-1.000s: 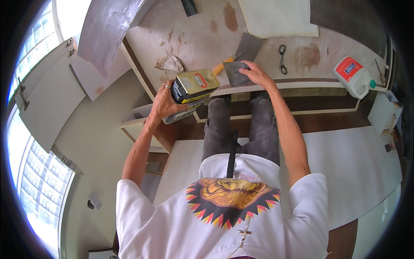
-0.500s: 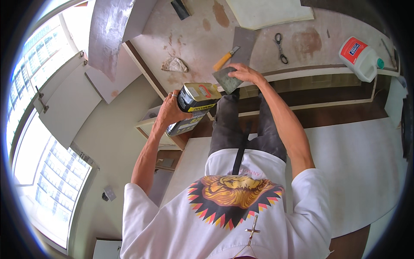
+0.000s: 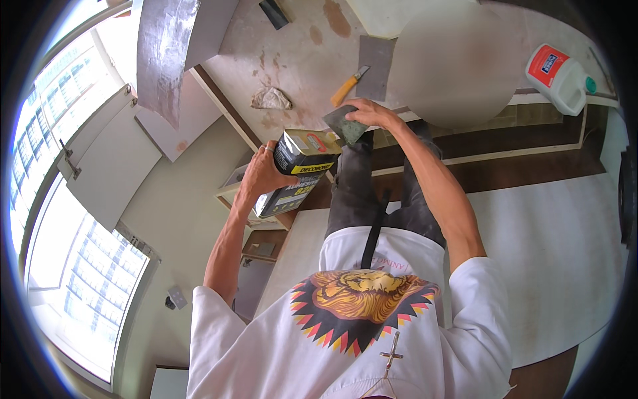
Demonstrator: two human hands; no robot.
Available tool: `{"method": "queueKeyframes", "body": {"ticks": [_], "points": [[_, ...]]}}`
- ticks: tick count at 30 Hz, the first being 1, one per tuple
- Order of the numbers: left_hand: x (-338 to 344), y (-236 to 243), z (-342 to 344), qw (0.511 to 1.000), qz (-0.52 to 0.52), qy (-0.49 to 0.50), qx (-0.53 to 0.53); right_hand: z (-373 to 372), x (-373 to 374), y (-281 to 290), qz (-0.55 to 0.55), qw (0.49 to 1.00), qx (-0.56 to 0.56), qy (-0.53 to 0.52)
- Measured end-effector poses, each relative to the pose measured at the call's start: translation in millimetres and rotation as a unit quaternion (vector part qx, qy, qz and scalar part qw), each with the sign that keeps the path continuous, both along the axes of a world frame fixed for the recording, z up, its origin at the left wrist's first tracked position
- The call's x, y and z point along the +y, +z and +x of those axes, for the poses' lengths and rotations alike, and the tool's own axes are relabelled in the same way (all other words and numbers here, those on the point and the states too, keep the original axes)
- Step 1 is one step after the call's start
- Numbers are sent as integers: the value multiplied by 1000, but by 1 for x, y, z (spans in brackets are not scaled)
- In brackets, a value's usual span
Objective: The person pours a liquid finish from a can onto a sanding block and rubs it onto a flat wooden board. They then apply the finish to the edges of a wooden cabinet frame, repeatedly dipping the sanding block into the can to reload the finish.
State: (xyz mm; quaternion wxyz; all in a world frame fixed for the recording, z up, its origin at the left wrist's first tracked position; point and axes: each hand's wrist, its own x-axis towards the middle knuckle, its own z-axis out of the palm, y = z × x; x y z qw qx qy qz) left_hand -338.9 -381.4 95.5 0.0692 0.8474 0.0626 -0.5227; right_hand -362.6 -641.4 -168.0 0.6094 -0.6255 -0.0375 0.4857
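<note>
My left hand is wrapped round a rectangular metal can with black, white and yellow sides and a gold-coloured top, held tilted. Between finger and thumb, my right hand grips a thin, dark grey-green flat piece, perhaps a spreader. Its lower left edge is right at the can's top corner; I cannot tell whether they touch. Just beyond the right hand lies a knife with a yellow-orange handle, its blade reaching a grey sheet on the stained work surface.
A crumpled whitish rag lies on the surface at left. At far right is a white jug with a red label and green cap. A dark block sits at the back. A large pale board lies behind me on the right. A grey blur hides part of the surface.
The can has tilted slightly, so more of its labelled side shows. The right hand and flat piece have shifted slightly left. A round blur now covers where scissors lay.
</note>
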Motion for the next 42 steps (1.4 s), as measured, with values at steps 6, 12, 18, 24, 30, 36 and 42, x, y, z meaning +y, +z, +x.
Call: {"method": "queueKeyframes", "body": {"ticks": [6, 12, 18, 24, 30, 36, 42], "points": [[2, -1, 5, 1000, 9, -19, 2, -3, 8, -10, 19, 1000, -10, -8], [7, -1, 4, 1000, 20, -12, 1, 4, 10, 8, 21, 1000, 0, -1], [15, -3, 1, 1000, 21, -8, 12, 1, 17, 7, 32, 999, 12, 4], [17, -2, 2, 999, 29, -1, 27, -1, 23, 2, 33, 999, 15, 1], [20, -1, 1, 999, 33, 15, 37, 0, 27, 9, 28, 999, 29, 5], [24, -3, 2, 999, 34, 11, 41, -1, 32, 11, 21, 999, 25, 17], [24, -2, 4, 998, 36, 17, 45, 2, 32, 11, 31, 998, 40, 37]]}}
